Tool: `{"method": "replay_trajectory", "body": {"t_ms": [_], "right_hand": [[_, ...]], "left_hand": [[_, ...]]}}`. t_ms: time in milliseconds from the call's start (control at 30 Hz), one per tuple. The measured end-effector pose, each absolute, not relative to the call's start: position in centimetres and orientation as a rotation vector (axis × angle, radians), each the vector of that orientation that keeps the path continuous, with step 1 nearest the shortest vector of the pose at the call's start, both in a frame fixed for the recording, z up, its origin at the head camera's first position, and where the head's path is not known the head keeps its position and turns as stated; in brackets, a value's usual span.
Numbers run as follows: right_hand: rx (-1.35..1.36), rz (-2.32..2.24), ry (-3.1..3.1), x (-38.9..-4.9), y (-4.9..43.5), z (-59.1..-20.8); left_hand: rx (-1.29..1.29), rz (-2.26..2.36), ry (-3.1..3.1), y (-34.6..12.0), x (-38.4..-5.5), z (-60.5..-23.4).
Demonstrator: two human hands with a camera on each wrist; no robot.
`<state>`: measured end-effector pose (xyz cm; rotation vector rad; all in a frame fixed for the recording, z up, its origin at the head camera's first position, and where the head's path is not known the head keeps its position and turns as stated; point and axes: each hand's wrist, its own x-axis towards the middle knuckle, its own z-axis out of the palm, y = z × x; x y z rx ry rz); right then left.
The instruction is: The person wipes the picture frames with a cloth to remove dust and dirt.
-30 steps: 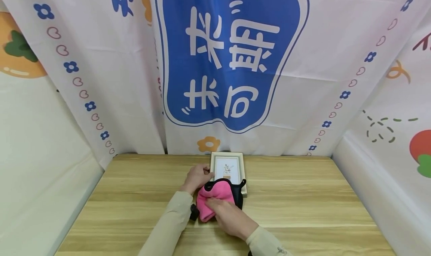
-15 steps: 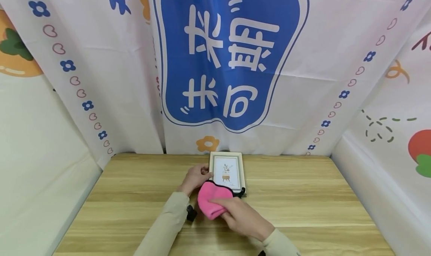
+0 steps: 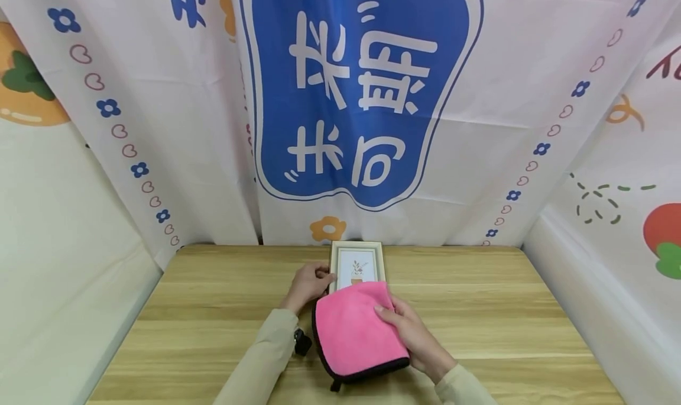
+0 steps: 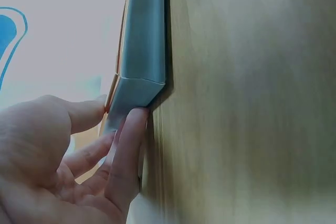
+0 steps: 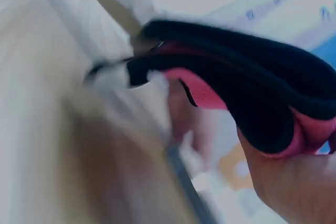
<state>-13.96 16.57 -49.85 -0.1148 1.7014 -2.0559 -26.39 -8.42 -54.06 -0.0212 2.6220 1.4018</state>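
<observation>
A picture frame (image 3: pixel 334 263) with a pale border and a small plant print lies at the back of the table. My left hand (image 3: pixel 308 285) grips its left edge, and the left wrist view shows the thumb on one face and fingers along the frame's side (image 4: pixel 144 40). In my right hand (image 3: pixel 420 337) is a pink cloth (image 3: pixel 356 334) with black edging, pinched at its right side with the thumb on top. The cloth hangs spread out and hides the lower part of the frame in the head view. In the right wrist view the cloth (image 5: pixel 210 95) looks folded.
The wooden table (image 3: pixel 479 310) ends at a white printed curtain (image 3: pixel 479 174) just behind the frame. White side panels (image 3: pixel 64 216) stand to the left and right. A small black device (image 3: pixel 302 342) sits at my left wrist.
The cloth, bunched up earlier, is now opened out flat and wider. My right hand has moved to the right and holds its side. The left hand stays at the frame.
</observation>
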Motion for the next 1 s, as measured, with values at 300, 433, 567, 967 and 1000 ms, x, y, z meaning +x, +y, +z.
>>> {"method": "replay_trajectory", "body": {"t_ms": [300,433,567,967,1000], "right_hand": [[0.016,-1.844,2.014,-14.3,17.8,-54.0],[-0.072,-1.543,2.481,-14.3,18.4,-53.2],[-0.214,-1.365,2.615,-14.1,18.6,-53.0],[-0.315,-1.271,2.536,-13.6,19.2,-52.9],[-0.327,-1.255,2.543,-13.7,19.1,-52.9]], "left_hand": [[-0.085,1.526,2.511,-8.3,-26.0,-54.0],[-0.065,1.515,2.528,-8.3,-26.2,-54.0],[-0.048,1.504,2.543,-8.3,-26.2,-53.9],[-0.035,1.351,2.738,-8.1,-25.7,-54.0],[-0.033,1.349,2.752,-8.0,-25.6,-53.9]]}}
